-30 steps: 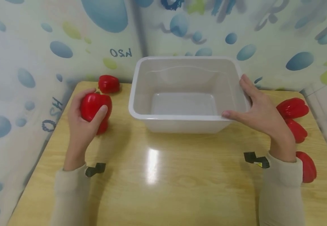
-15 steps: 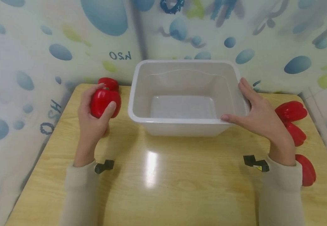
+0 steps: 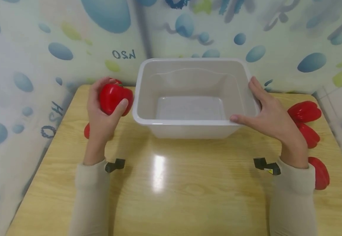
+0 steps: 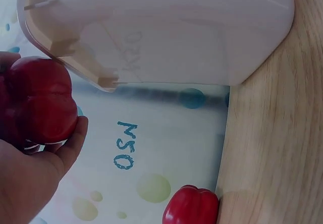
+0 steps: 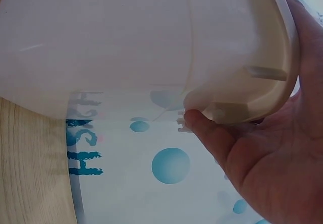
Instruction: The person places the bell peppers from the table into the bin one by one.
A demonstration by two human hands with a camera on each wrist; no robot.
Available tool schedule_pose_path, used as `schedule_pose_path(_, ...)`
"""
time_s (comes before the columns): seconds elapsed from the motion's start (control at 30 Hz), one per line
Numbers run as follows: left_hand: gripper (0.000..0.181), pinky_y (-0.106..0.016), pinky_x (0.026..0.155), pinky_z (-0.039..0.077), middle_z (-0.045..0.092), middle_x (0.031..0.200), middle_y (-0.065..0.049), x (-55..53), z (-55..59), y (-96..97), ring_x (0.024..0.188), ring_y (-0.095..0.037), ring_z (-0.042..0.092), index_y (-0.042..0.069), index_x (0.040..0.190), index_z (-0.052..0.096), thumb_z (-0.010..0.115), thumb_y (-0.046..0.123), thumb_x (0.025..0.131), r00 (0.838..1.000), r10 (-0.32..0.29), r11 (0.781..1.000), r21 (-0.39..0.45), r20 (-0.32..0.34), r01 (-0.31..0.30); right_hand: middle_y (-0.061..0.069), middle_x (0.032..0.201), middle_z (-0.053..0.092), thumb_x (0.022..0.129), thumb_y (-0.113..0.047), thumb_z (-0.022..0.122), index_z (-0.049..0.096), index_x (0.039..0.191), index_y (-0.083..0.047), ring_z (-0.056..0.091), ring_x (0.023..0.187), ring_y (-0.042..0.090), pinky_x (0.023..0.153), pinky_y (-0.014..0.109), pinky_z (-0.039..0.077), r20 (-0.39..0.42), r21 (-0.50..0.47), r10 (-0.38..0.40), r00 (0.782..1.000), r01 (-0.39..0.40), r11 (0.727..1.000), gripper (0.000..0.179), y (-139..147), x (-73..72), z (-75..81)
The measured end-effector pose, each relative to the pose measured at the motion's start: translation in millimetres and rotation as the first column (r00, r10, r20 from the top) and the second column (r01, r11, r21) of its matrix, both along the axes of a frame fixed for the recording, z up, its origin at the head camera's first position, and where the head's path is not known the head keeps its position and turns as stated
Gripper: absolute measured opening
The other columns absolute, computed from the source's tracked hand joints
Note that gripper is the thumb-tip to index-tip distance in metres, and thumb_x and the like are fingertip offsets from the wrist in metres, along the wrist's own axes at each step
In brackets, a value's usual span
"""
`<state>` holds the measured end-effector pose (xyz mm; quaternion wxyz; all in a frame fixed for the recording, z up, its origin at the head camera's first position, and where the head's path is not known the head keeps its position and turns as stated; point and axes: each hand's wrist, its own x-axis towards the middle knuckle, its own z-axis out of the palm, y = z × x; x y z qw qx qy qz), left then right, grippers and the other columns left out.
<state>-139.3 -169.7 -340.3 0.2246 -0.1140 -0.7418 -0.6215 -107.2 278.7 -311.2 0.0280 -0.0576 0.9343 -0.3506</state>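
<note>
My left hand (image 3: 101, 114) grips a red bell pepper (image 3: 113, 98), raised above the table beside the left rim of a white plastic basin (image 3: 188, 129). The left wrist view shows this pepper (image 4: 45, 100) just by the basin's rim, with fingers curled round it. My right hand (image 3: 272, 118) holds the basin's right end, thumb on the front rim and fingers along the side. Seen from the right wrist, fingertips (image 5: 202, 123) touch the wall under the rim. Nothing lies inside the basin.
Another red pepper (image 4: 191, 206) stands at the back left, mostly hidden by my left hand in the head view. A further red one (image 3: 86, 131) shows behind the left wrist. Three red peppers (image 3: 305, 111) lie along the right side. A patterned wall (image 3: 165, 39) borders the table (image 3: 188, 196).
The left hand has carried its pepper up and to the right, towards the basin's left rim. My right hand and the basin have stayed in place.
</note>
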Motion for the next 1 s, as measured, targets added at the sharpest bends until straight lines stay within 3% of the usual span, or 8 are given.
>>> schedule_pose_path(0.2,0.068,-0.024,0.103,0.055,0.053,0.154,-0.009,0.1,1.0,2.8,0.144,-0.025,0.046,0.012,0.145,0.049,0.078,0.003,0.085,1.0,-0.016,0.996,0.087,0.002,0.016,-0.015,0.179,0.005,0.086,-0.048,0.084,0.01,0.17,-0.035,0.036,0.15,0.046,0.105,0.074,0.044,0.002,0.0,0.008,1.0,-0.008,1.0,0.112,-2.1,-0.3,0.2)
schedule_pose_path(0.47,0.069,-0.028,0.105,0.056,0.054,0.153,0.0,-0.3,7.3,9.9,0.144,-0.025,0.048,0.017,0.149,0.052,0.079,0.01,0.087,0.999,0.006,1.0,0.005,-0.049,-0.005,-0.015,0.178,0.005,0.087,-0.046,0.085,0.01,0.17,-0.034,0.032,0.155,0.045,0.107,0.075,0.042,0.001,-0.015,0.009,1.0,-0.009,1.0,0.112,-0.3,-0.1,0.4)
schedule_pose_path(0.67,0.069,-0.028,0.104,0.057,0.055,0.153,-0.006,-5.0,9.1,17.8,0.144,-0.029,0.048,0.013,0.148,0.052,0.077,0.002,0.085,0.993,-0.065,0.993,0.096,-0.103,0.075,-0.016,0.178,0.006,0.087,-0.045,0.085,0.011,0.169,-0.034,0.037,0.15,0.045,0.104,0.07,0.043,-0.006,-0.018,0.008,1.0,-0.008,1.0,0.111,0.9,0.2,-1.7)
schedule_pose_path(0.83,0.061,-0.029,0.105,0.058,0.056,0.153,-0.01,-8.4,9.6,25.9,0.143,-0.031,0.049,0.01,0.14,0.056,0.074,-0.004,0.084,0.98,-0.141,0.977,0.139,-0.137,0.16,-0.016,0.178,0.005,0.087,-0.047,0.085,0.01,0.17,-0.035,0.033,0.154,0.045,0.106,0.073,0.042,0.008,-0.007,-0.003,1.0,0.003,1.0,0.112,1.8,1.1,-1.3)
schedule_pose_path(1.0,0.057,-0.029,0.105,0.058,0.054,0.153,-0.008,-8.4,10.3,30.5,0.143,-0.031,0.049,0.009,0.138,0.058,0.072,-0.005,0.085,0.977,-0.16,0.976,0.123,-0.138,0.177,-0.017,0.178,0.004,0.087,-0.047,0.084,0.01,0.169,-0.036,0.033,0.153,0.045,0.105,0.073,0.043,0.008,-0.01,0.001,1.0,-0.001,1.0,0.112,1.5,-0.3,-0.9)
